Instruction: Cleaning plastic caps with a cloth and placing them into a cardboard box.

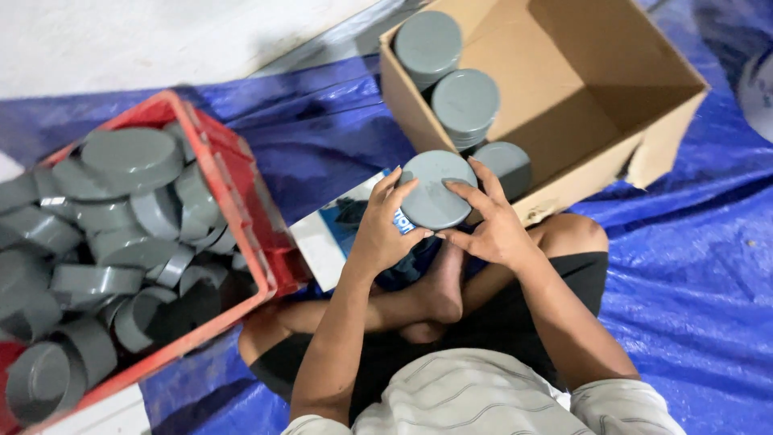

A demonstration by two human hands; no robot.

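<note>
Seated cross-legged on a blue tarp (692, 282), a person's left hand (378, 229) and right hand (491, 225) pinch a grey plastic cap (435, 189) by fingertips above the cardboard box (612, 105) edge; that light grip could slip, dropping it outside.

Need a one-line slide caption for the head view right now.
Both hands, left hand and right hand, hold a round grey plastic cap between red plastic crate and brown cardboard box.
</note>
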